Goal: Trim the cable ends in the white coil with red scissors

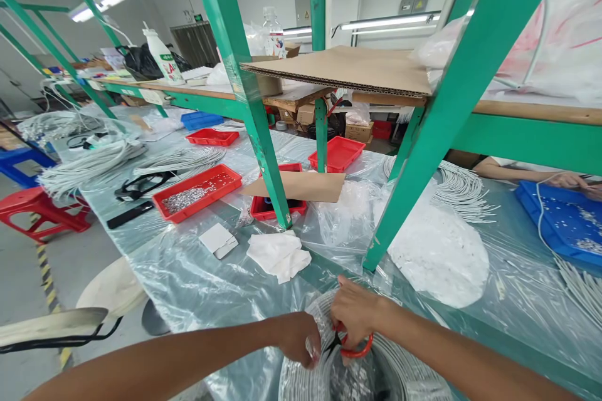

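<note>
My right hand (356,312) grips a pair of scissors (361,351) with orange-red handles. Their dark blades point left, toward my other hand, over the ring of a large coil of white cable (414,369). Curled fingers close my left hand (301,339) at the coil's upper left; what they hold, if anything, is too small to make out. Clear plastic film seems to cover parts of the coil, and dark, shiny plastic shows in its centre. The coil's lower part is cut off by the view's bottom edge.
Green posts (414,119) rise from the film-covered table close ahead. A red tray (197,193) holds small metal parts; white cloth (278,254) and a small white box (219,240) lie nearer. At right, another person's hands (571,182) are over a blue tray (531,207).
</note>
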`<move>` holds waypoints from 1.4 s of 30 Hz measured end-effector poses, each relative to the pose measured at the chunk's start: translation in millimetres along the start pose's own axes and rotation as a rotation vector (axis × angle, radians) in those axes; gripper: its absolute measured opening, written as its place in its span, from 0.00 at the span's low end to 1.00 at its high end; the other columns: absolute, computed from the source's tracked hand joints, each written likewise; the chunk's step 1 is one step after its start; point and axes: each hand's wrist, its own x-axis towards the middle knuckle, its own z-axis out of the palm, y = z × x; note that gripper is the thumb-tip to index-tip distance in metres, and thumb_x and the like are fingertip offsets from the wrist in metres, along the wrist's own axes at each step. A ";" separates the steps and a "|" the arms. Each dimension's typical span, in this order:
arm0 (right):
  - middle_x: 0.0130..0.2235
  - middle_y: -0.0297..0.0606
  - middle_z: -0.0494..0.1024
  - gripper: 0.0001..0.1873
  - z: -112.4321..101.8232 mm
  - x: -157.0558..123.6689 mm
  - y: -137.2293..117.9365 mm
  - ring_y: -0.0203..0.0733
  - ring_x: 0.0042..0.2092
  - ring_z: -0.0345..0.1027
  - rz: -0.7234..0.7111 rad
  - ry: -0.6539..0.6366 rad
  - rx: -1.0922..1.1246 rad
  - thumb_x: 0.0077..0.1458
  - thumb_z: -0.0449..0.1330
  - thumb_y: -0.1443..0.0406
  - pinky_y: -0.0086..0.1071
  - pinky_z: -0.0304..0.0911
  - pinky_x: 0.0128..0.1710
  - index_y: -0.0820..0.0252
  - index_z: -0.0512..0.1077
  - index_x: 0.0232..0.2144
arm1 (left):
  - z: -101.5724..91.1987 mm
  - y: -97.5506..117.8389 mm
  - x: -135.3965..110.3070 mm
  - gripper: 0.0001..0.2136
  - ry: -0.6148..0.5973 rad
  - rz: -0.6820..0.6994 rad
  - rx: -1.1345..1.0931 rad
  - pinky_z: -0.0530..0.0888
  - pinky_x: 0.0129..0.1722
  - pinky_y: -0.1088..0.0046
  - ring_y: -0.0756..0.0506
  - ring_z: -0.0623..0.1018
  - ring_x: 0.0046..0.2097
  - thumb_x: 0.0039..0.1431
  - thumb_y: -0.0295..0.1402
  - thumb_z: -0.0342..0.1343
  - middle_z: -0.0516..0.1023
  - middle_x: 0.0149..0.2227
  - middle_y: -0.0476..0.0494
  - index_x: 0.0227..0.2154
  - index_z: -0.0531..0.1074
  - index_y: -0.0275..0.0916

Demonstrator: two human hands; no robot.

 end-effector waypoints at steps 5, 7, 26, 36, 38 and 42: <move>0.23 0.37 0.75 0.08 -1.3 10.2 -4.1 0.39 0.29 0.65 -0.042 -0.053 0.000 0.39 0.62 0.63 0.45 0.46 0.54 0.61 0.76 0.26 | 0.6 -2.0 -0.9 0.07 -0.002 -0.046 -0.078 0.68 0.33 0.79 0.49 0.75 0.32 0.41 0.24 0.61 0.78 0.25 0.54 0.26 0.77 0.40; 0.26 0.38 0.77 0.11 -1.5 15.4 -6.2 0.40 0.31 0.67 -0.062 -0.081 -0.010 0.39 0.62 0.63 0.46 0.44 0.55 0.61 0.76 0.29 | 0.2 -2.4 -0.5 0.06 0.004 -0.030 -0.069 0.68 0.33 0.79 0.49 0.75 0.32 0.42 0.25 0.61 0.77 0.25 0.54 0.26 0.77 0.40; 0.33 0.40 0.78 0.14 -8.3 31.6 -15.3 0.48 0.41 0.67 -0.227 -0.117 -0.192 0.41 0.64 0.59 0.50 0.43 0.56 0.60 0.75 0.31 | 18.8 10.8 1.7 0.07 0.000 -0.268 -0.166 0.61 0.29 0.80 0.53 0.67 0.28 0.37 0.22 0.62 0.64 0.17 0.58 0.15 0.70 0.38; 0.25 0.36 0.75 0.12 4.2 39.8 -14.6 0.39 0.29 0.65 -0.325 -0.039 -0.223 0.41 0.65 0.57 0.44 0.49 0.50 0.60 0.74 0.24 | 31.9 3.2 -1.3 0.05 0.176 -0.254 -0.293 0.64 0.30 0.80 0.53 0.67 0.26 0.35 0.24 0.62 0.65 0.18 0.56 0.16 0.71 0.37; 0.24 0.34 0.75 0.12 7.7 41.5 -12.6 0.38 0.27 0.63 -0.360 -0.033 -0.223 0.41 0.65 0.57 0.43 0.50 0.48 0.60 0.74 0.23 | 29.1 7.5 -3.9 0.05 0.186 -0.249 -0.290 0.66 0.31 0.79 0.52 0.68 0.26 0.35 0.24 0.61 0.66 0.18 0.55 0.15 0.71 0.37; 0.24 0.34 0.74 0.09 7.4 42.3 -11.5 0.39 0.29 0.64 -0.370 -0.046 -0.208 0.39 0.64 0.60 0.46 0.48 0.50 0.59 0.74 0.25 | 26.4 13.7 -8.5 0.02 0.145 -0.323 -0.406 0.69 0.25 0.75 0.52 0.67 0.20 0.37 0.24 0.58 0.65 0.16 0.54 0.17 0.74 0.37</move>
